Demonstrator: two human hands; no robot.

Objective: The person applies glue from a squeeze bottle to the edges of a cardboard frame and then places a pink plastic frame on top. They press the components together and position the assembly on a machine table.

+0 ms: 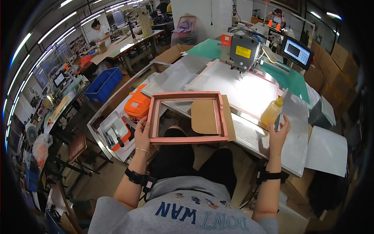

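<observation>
My left hand [142, 132] grips the left side of a pink-edged rectangular frame [189, 139], which looks like several frames stacked together. It is held up over my lap, in front of the table's near edge. Brown cardboard [203, 117] shows through its opening and past its right side. Over the table's right part, my right hand [278, 134] is raised with fingers apart. Right by its fingertips is a squeeze bottle [271, 113] of yellowish liquid with a yellow nozzle. Whether the fingers touch the bottle, I cannot tell.
Beyond the frame, a sewing machine head [244, 50] stands over a lit white sheet [237, 84] on the metal table. A touch screen [297, 52] is at the far right. To the left are an orange case [138, 102], a tray with tools [113, 130] and a blue crate [103, 85].
</observation>
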